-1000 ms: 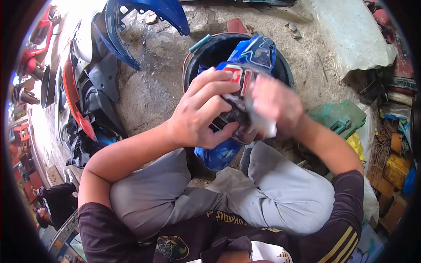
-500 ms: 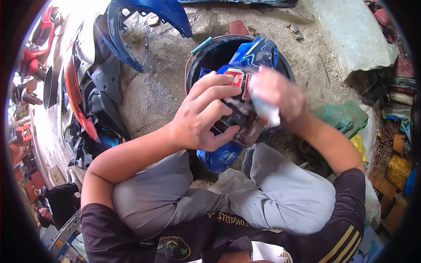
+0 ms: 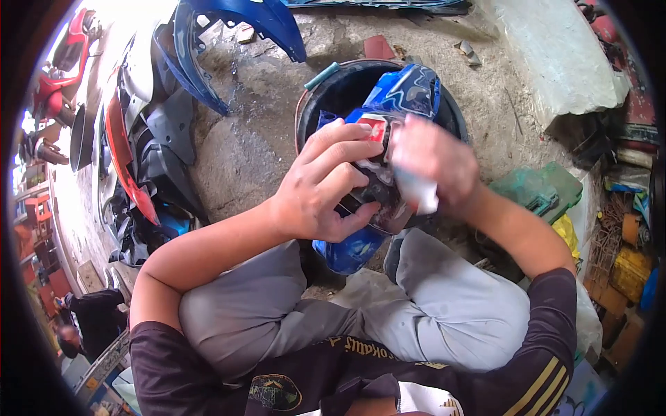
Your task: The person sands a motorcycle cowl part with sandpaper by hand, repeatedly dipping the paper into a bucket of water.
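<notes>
A blue plastic panel (image 3: 406, 90) with dark and red patches lies across a black bucket (image 3: 451, 111) in front of me. Its lower end (image 3: 352, 251) reaches down toward my knees. My left hand (image 3: 331, 182) grips the panel's dark middle from the left, fingers curled over a red and white sticker (image 3: 374, 129). On the panel's right side, my right hand (image 3: 438, 161) is blurred by motion, closed on a whitish piece (image 3: 420, 193) that looks like a cloth or sheet and is pressed to the surface.
A blue curved fairing (image 3: 267, 28) lies at the upper left, above black and orange panels (image 3: 128, 166). A pale slab (image 3: 555, 62) and a green case (image 3: 544, 191) are at the right. Another person (image 3: 94, 319) is at the far lower left.
My right hand has shifted slightly left and down along the panel with the whitish piece. My left hand keeps its hold. The other person's head has moved a little.
</notes>
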